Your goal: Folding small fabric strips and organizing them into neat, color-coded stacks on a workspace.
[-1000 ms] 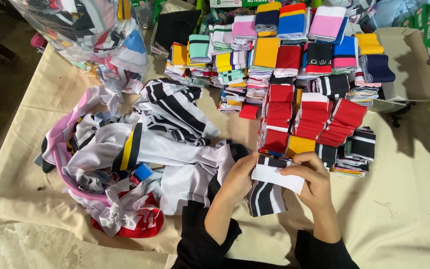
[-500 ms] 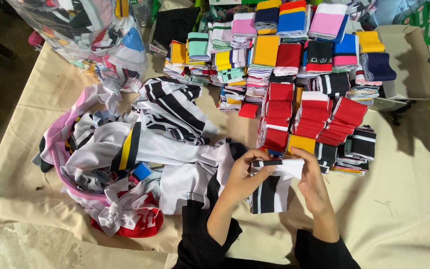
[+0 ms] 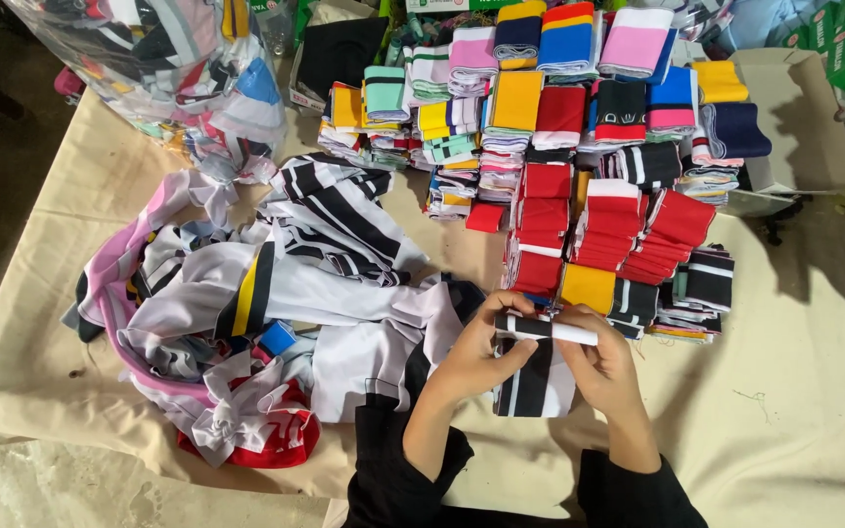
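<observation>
Both hands, the left hand (image 3: 476, 357) and the right hand (image 3: 606, 370), pinch a black-and-white striped cloth band (image 3: 538, 364) with their fingers, low over the table (image 3: 804, 391). If the grip slips, the fold could fall open. A bump could topple the stacks of folded bands (image 3: 594, 240) just behind.
</observation>
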